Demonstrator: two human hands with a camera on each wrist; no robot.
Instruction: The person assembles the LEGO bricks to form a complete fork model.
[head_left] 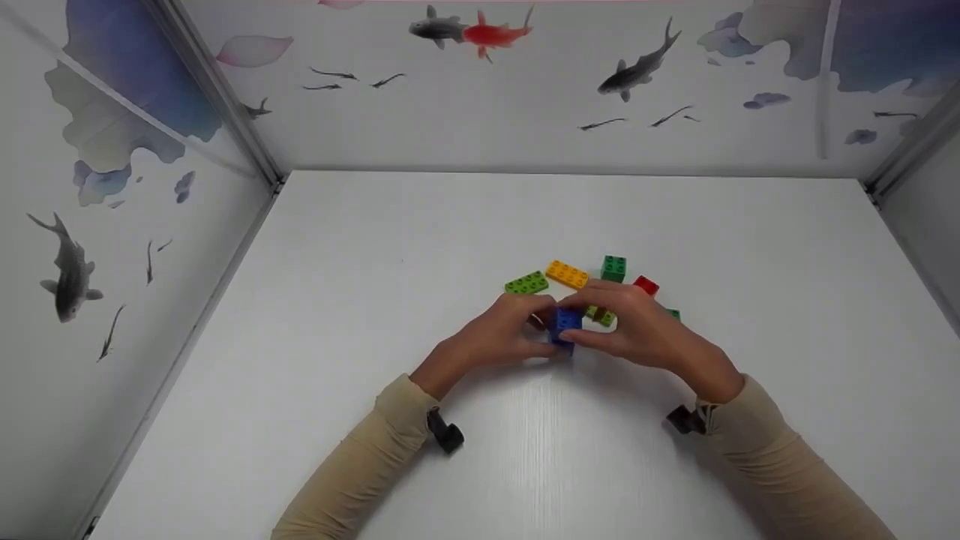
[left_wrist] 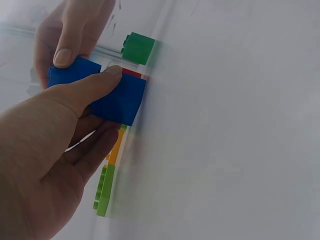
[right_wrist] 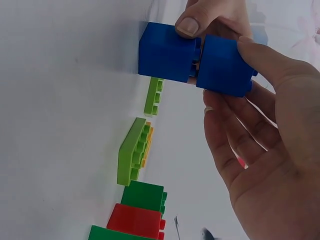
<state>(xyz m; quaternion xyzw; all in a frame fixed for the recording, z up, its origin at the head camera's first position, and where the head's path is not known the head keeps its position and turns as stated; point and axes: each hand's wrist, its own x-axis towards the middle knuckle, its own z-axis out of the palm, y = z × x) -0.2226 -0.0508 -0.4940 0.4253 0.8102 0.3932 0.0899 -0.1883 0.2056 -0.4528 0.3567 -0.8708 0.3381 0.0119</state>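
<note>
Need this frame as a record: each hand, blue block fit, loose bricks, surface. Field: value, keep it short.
left_hand: left hand grips lower blue block
right_hand: right hand grips upper blue block
blue_fit: upper held over lower, studs showing between; not fully seated
loose_bricks: lime brick, second lime brick, orange brick, green block, second green block, red block
surface: white table
unclear: whether lower blue block touches table

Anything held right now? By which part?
Yes, two blocks: left hand grips the lower blue block by its sides; right hand grips the upper blue block by its sides.
</note>
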